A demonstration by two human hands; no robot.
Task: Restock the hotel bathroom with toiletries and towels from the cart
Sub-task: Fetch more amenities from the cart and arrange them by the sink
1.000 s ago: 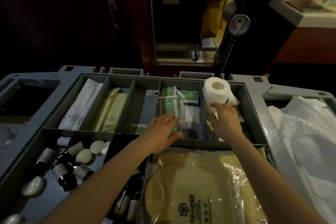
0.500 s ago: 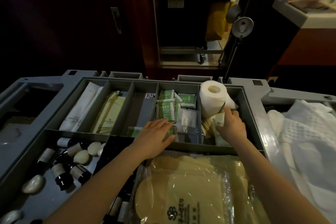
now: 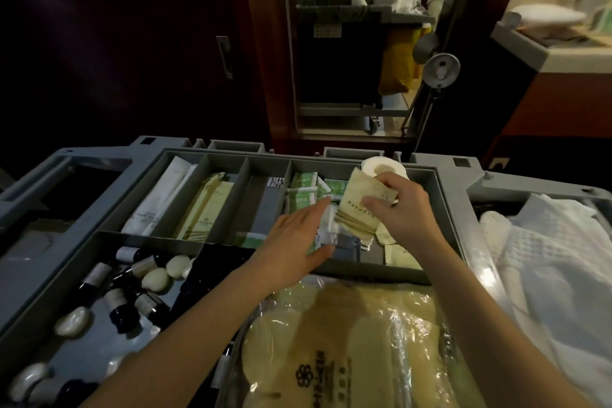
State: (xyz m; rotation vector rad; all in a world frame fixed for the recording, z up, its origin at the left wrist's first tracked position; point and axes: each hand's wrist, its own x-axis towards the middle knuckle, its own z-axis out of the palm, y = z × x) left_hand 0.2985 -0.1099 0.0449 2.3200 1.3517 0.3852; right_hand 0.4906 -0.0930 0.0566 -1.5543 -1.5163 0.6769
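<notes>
Cream packet stack (image 3: 356, 209) in pinch of right hand (image 3: 404, 212), long axis toward toilet roll (image 3: 381, 167); left hand (image 3: 294, 245) flat over tray (image 3: 149, 236)

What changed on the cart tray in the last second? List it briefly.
The right hand, earlier low beside the toilet roll, took hold of a stack of beige packets and lifted it up in front of the roll. The left hand stayed flat on the green and clear packets; bottles and soaps did not move.
</notes>
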